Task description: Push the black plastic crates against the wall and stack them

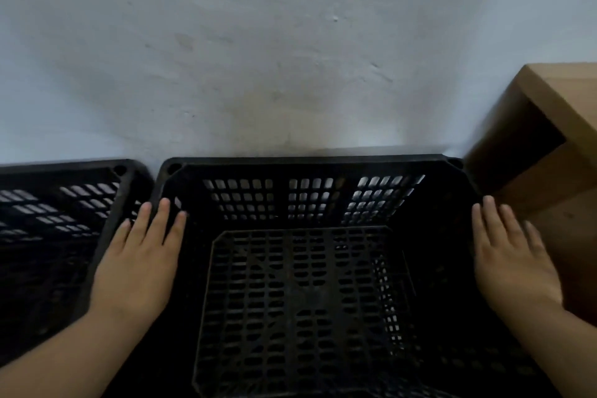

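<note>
Step in hand: the pushing stage is judged nearly finished for the middle crate [310, 268], whose far rim at 12 o'clock is seen touching or almost touching the wall [290, 42].
Left hand: the left hand [139, 262] is laid flat, fingers spread, on the crate's rim at 9 o'clock; nothing is gripped.
Right hand: the right hand [513, 258] is laid flat and unclenched on or just outside the rim at 3 o'clock; which of the two cannot be told.
Crate position: it is set at the centre, open mouth upward, its slotted floor visible.
Long axis: its rim is seen to run wider from 9 to 3 o'clock, along the wall; wide-angle distortion makes this uncertain.
Second crate: another crate [58, 220] is seen at 9 o'clock, just beside the first, also near the wall.
Wooden furniture: a wooden piece [555, 139] stands at 2 o'clock, close to the crate's corner.
Next move: the rims would have to be gripped so that one crate could be lifted level and lowered squarely onto the other.
</note>
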